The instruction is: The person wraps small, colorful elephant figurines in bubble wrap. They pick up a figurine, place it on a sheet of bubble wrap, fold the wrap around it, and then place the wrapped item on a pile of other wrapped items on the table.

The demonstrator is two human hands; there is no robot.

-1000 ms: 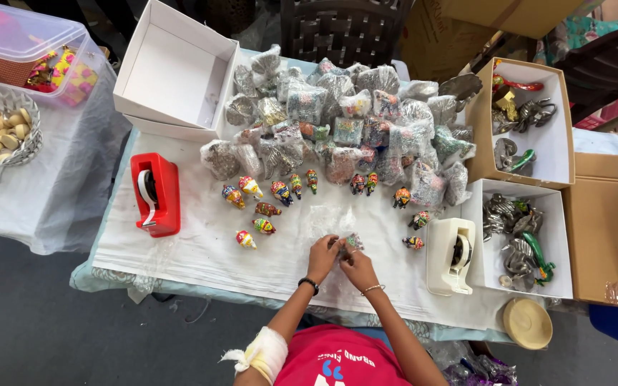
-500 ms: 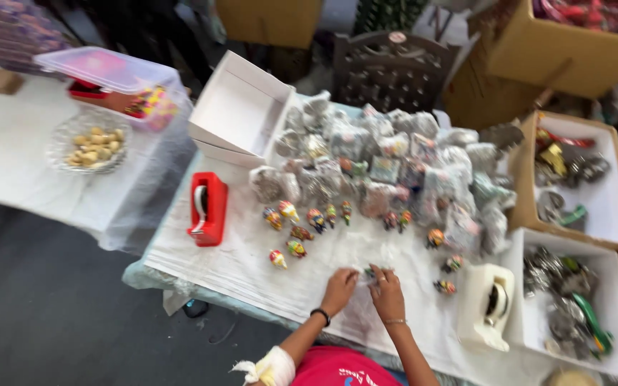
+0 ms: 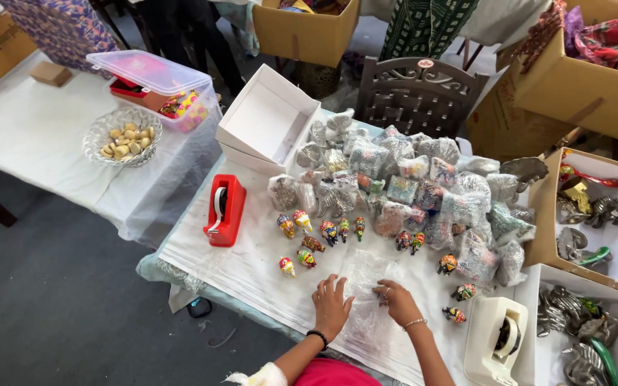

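My left hand (image 3: 332,305) lies flat with fingers spread on a clear plastic sheet (image 3: 366,279) at the near edge of the white-covered table (image 3: 252,264). Beside it, my right hand (image 3: 398,302) pinches the same sheet, fingers curled on it. Small painted animal figurines (image 3: 323,232) stand in a loose row just beyond my hands, and more (image 3: 459,293) sit to the right. Behind them is a heap of figurines wrapped in clear bags (image 3: 409,189).
A red tape dispenser (image 3: 223,209) stands at the left, a white one (image 3: 498,339) at the right. An open white box (image 3: 266,121) is at the back, boxes of metal figures (image 3: 595,214) at the right. A side table holds a bowl (image 3: 121,136) and a plastic tub (image 3: 155,82). A dark chair (image 3: 420,93) stands behind.
The view has tilted and shifted, showing more of the room behind. My hands have moved apart from a small item and now rest on the plastic sheet, the left one flattened.
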